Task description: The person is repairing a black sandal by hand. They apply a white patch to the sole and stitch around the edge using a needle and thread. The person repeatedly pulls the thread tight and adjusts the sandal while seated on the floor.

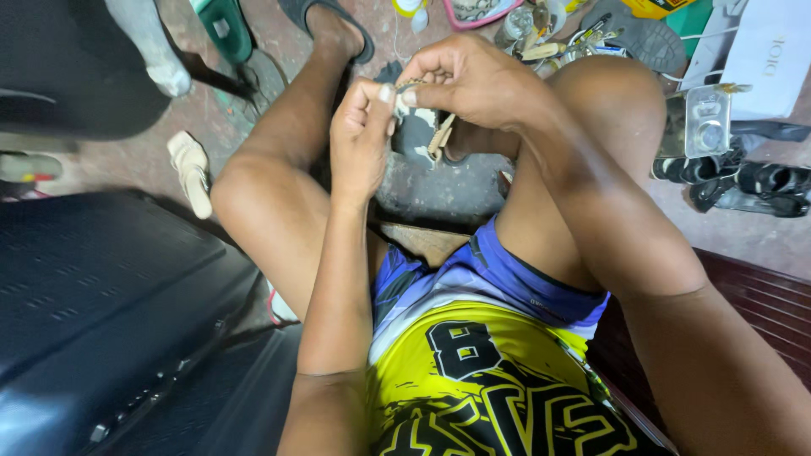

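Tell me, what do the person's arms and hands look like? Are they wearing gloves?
No gloves. The left hand and right hand are bare, and both arms are bare too, with no sleeves, watch or rings showing. Short fingernails show on some fingers.

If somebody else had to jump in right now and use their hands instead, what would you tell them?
Left hand: raised between the knees, thumb and fingertips pinched on one end of a small thin brownish strap piece.
Right hand: fingers curled over the other end of the same piece; both hands meet on it.
A tan strip hangs down just under the hands, over a dark worn block on the floor.
Small tools and bits lie in a heap on the floor beyond the right knee; a pale sandal lies to the left.
Done or left: I cannot tell from this view; the piece is too small to read.
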Demonstrator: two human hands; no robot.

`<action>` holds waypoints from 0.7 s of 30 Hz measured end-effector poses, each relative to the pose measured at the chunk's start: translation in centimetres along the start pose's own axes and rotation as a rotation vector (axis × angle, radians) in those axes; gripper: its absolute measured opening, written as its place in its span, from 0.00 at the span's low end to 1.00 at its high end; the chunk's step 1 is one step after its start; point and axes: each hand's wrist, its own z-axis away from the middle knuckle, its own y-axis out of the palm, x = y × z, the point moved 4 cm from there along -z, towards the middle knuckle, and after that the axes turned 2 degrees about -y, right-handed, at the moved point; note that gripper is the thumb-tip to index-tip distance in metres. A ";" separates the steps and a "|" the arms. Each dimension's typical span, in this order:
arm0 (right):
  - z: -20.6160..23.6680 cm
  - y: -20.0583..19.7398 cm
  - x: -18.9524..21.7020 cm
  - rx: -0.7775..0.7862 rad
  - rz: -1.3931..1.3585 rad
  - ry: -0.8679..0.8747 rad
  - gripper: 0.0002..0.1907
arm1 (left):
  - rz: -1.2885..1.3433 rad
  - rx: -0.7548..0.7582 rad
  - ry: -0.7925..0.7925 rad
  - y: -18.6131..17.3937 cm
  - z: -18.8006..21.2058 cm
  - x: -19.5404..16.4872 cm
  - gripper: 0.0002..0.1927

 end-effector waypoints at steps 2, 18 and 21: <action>0.5 -0.5 0.0 0.008 -0.064 -0.017 0.07 | 0.129 0.027 -0.114 0.5 0.2 -0.2 0.11; 5.3 -4.8 0.7 0.005 -0.204 -0.252 0.12 | -0.144 0.080 0.010 7.3 1.2 -5.3 0.13; 6.1 -5.6 0.6 -0.011 -0.169 -0.281 0.13 | -0.310 0.124 0.054 8.7 0.6 -5.5 0.09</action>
